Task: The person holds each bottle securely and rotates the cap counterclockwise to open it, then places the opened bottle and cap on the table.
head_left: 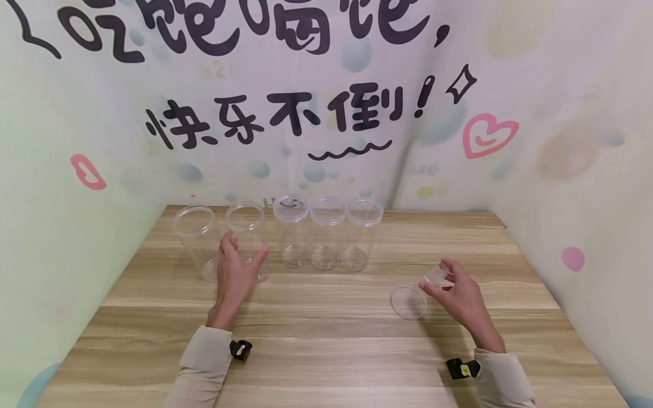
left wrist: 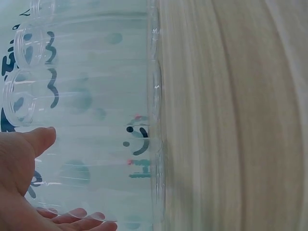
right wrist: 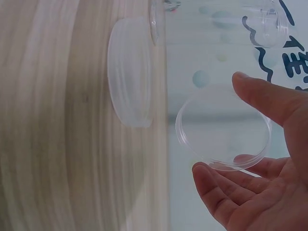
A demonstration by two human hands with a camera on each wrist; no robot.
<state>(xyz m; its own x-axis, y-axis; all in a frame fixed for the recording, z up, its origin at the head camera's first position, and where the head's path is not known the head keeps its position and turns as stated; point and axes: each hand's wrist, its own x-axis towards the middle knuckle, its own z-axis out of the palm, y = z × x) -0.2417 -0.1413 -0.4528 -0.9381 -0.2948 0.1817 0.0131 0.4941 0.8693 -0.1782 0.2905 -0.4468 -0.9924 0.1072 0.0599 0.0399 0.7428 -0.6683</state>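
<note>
My left hand (head_left: pixel 236 277) holds the second clear plastic jar from the left (head_left: pixel 245 218), thumb on its right side and fingers on its left. In the left wrist view the thumb (left wrist: pixel 43 139) shows above this jar and the fingertips below. To its left stands another upright clear jar (head_left: pixel 194 222); both tops look uncovered. My right hand (head_left: pixel 461 297) pinches a clear round lid (right wrist: pixel 224 166) by its edge, raised off the table. A second clear lid (head_left: pixel 408 302) lies on the table just left of that hand.
Three more upright jars, a left one (head_left: pixel 292 209), a middle one (head_left: pixel 328 212) and a right one (head_left: pixel 364 212), stand close together with lids apparently on. The wooden table (head_left: pixel 326 362) ends at a printed backdrop (head_left: pixel 285 164) behind the jars.
</note>
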